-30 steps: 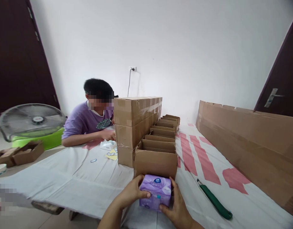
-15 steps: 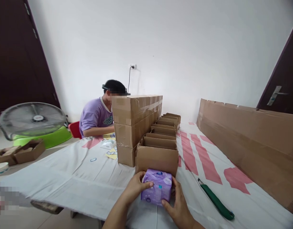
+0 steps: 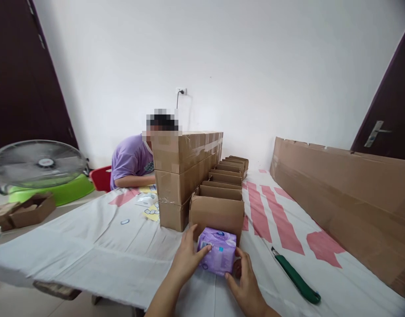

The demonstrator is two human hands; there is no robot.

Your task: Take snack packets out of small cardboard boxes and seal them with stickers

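A purple plastic-wrapped soft pack rests between my two hands, close against the front of the nearest open cardboard box. My left hand is at its left side, with the thumb lying over the pack's face and the fingers reaching up beside the box's lower left. On the right, my right hand has its thumb at the pack's lower corner and its fingers curved along the side. A green utility knife lies on the cloth to the right of that hand, blade end pointing away.
Several open boxes line up behind the nearest one, beside a tall stack of taped cartons. A long cardboard panel stands at right. Across the table sits a person in a purple shirt. A fan is on the left.
The purple pack has shifted slightly up, nearer the box front. My left fingers have straightened and spread upward from its side. The seated person's head has lowered a little.
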